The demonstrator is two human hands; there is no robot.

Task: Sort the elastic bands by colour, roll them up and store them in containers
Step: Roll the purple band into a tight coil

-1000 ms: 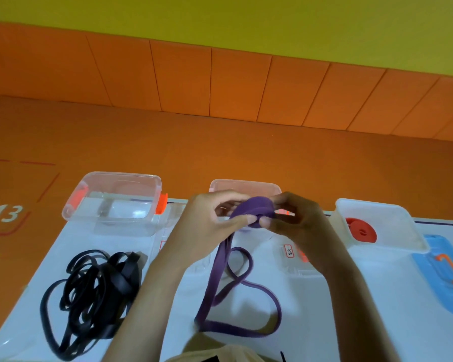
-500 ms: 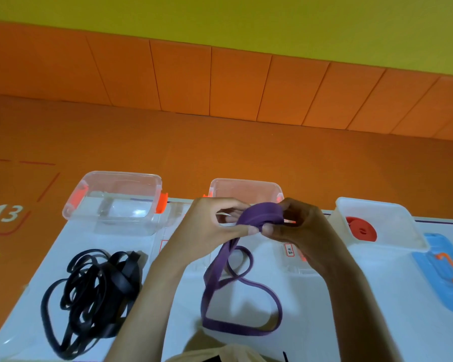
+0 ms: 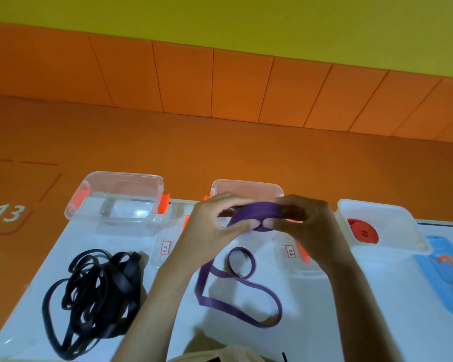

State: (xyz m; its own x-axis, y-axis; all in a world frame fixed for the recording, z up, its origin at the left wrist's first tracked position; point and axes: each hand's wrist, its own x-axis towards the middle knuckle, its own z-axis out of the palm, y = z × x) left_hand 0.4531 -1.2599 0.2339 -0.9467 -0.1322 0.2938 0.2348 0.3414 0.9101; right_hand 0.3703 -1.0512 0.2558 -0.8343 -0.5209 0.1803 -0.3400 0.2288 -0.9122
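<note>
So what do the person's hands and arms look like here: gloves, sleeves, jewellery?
Left hand and right hand are bare: no gloves, rings or watch visible. Both forearms are bare too, no sleeves in view. A tan garment shows at the bottom edge.

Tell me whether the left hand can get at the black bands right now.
Likely yes for reach: nothing blocks the black bands. But the left hand is busy gripping the purple band.
</note>
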